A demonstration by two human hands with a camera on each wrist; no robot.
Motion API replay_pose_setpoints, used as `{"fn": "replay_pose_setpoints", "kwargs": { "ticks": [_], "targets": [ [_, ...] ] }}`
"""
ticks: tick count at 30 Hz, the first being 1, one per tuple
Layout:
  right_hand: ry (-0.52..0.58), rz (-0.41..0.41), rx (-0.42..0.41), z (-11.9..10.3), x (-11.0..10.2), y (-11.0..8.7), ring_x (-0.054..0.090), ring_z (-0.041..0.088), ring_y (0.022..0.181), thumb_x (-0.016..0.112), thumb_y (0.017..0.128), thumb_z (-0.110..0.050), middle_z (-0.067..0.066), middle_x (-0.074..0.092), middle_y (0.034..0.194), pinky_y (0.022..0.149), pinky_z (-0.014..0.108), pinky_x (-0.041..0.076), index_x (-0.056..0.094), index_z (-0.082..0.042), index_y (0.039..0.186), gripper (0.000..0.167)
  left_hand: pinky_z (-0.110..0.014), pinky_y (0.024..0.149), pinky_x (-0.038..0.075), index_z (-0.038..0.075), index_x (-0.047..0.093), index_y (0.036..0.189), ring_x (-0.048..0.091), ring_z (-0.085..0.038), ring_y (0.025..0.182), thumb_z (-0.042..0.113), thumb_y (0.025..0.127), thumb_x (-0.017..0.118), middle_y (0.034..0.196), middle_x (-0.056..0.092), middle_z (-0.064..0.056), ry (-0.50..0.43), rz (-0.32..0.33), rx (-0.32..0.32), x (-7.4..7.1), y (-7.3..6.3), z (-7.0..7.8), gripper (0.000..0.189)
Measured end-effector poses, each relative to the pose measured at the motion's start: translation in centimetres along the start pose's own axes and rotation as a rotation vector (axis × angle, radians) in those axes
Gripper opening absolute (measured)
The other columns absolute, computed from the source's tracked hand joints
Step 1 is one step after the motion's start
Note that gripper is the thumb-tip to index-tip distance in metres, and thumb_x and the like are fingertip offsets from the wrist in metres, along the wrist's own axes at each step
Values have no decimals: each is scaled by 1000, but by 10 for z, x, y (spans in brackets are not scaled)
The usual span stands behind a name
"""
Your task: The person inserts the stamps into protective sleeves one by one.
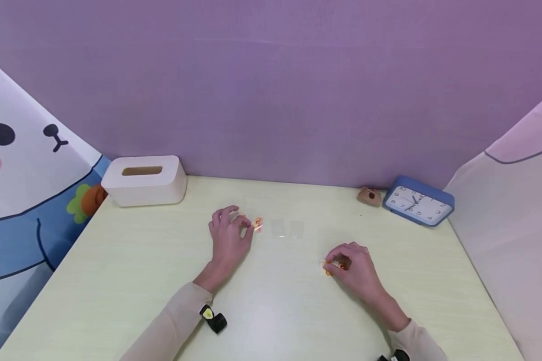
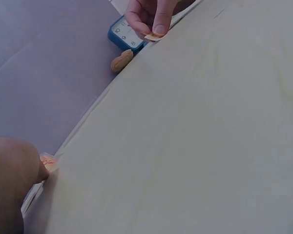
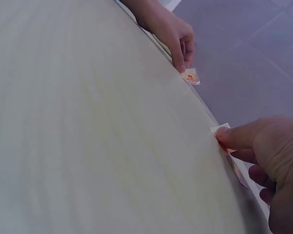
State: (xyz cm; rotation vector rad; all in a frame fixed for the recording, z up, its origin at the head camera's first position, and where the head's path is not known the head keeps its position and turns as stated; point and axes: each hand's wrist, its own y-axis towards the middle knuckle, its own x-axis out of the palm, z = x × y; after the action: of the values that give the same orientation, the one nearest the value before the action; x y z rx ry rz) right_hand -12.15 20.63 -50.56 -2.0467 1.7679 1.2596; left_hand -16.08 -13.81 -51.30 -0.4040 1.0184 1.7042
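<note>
My left hand (image 1: 228, 235) is at the middle of the table, pinching a small clear square with an orange print (image 1: 258, 224) between thumb and forefinger. In the right wrist view this square (image 3: 191, 76) sticks out past the fingertips. Closer to the front and to the right, my right hand (image 1: 357, 268) pinches another small square with orange print (image 1: 326, 267) by thumb and forefinger. Part of that square is covered by the fingers. Between the hands, two clear blank squares, a left one (image 1: 277, 228) and a right one (image 1: 297, 229), lie flat in a row beside the left hand's square.
A white tissue box (image 1: 144, 181) stands at the table's back left corner. A blue clock (image 1: 419, 200) is at the back right, with a small brown object (image 1: 369, 196) next to it. A purple cloth (image 1: 271, 100) rises behind the pale table (image 1: 262, 311).
</note>
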Motion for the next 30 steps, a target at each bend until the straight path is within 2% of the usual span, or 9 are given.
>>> {"fn": "replay_pose_setpoints", "kwargs": {
  "ticks": [5, 8, 13, 22, 30],
  "targets": [
    [9, 25, -4, 1, 1, 0, 52, 9, 70, 99, 77, 3, -19, 60, 74, 84, 30, 33, 79, -24, 89, 35, -64, 110, 32, 8, 78, 91, 39, -45, 142, 13, 97, 84, 148, 58, -20, -13, -27, -28, 1, 3, 0, 10],
    [21, 38, -3, 1, 2, 0, 55, 9, 71, 98, 78, 5, -18, 63, 77, 84, 29, 34, 81, -21, 94, 34, -63, 110, 32, 7, 77, 94, 38, -45, 143, 13, 97, 83, 149, 56, -21, -7, -26, -31, 2, 4, -1, 10],
    [9, 38, -46, 2, 2, 1, 56, 7, 74, 95, 81, 7, -15, 72, 83, 84, 29, 37, 88, -14, 103, 31, -65, 108, 32, 8, 78, 103, 37, -47, 143, 16, 98, 83, 150, 55, -20, 19, -25, -22, 3, 5, -2, 11],
    [33, 54, -39, 1, 2, 1, 53, 6, 73, 91, 85, 7, -17, 70, 80, 84, 29, 34, 87, -16, 98, 27, -68, 109, 32, 9, 83, 103, 39, -49, 143, 16, 98, 83, 148, 58, -21, 30, -16, 17, 3, 3, -1, 8],
    [79, 89, -2, -2, 1, 0, 56, 7, 74, 89, 86, 10, -12, 72, 81, 81, 28, 36, 84, -12, 96, 25, -67, 110, 31, 5, 79, 106, 40, -48, 142, 13, 100, 80, 146, 59, -24, -32, 4, 37, 5, 3, -1, 10]
  ]
}}
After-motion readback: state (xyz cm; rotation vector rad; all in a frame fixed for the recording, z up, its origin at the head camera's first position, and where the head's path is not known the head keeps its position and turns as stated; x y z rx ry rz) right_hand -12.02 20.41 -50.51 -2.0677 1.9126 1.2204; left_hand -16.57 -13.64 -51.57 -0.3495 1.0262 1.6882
